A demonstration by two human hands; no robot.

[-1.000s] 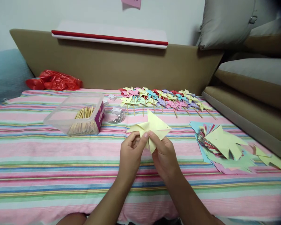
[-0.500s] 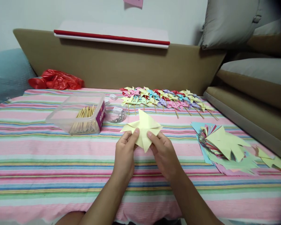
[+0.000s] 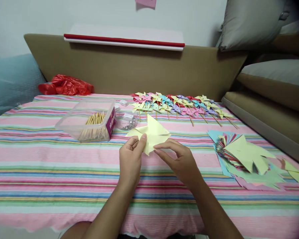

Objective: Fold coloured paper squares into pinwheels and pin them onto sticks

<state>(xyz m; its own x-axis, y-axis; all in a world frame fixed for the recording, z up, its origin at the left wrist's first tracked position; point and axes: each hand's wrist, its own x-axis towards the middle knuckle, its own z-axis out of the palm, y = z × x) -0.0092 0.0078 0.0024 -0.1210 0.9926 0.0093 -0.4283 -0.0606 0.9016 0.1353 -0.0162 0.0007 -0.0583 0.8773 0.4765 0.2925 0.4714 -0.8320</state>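
A pale yellow paper pinwheel (image 3: 154, 130), with pointed blades, is held up over the striped cloth. My left hand (image 3: 132, 149) grips its lower left, thumb on the front face and fingers behind. At its lower right edge my right hand (image 3: 177, 156) pinches the paper between thumb and forefinger. Beyond the hands, to the left, stands a clear plastic box (image 3: 71, 124) holding many thin wooden sticks (image 3: 96, 124). Beside that box is a small clear round tub (image 3: 127, 122) with shiny metal bits in it.
Finished pinwheels on sticks (image 3: 181, 106) lie in rows at the back. Cut paper sheets (image 3: 246, 154) are stacked on the right. A red plastic bag (image 3: 67, 85) rests at the back left. Cushions (image 3: 276, 79) border the right side, and a brown board (image 3: 139, 69) stands behind.
My right hand has shifted its hold from a thumb on the pinwheel's front to a fingertip pinch at its lower edge. My left hand keeps its grip. The view has turned slightly left.
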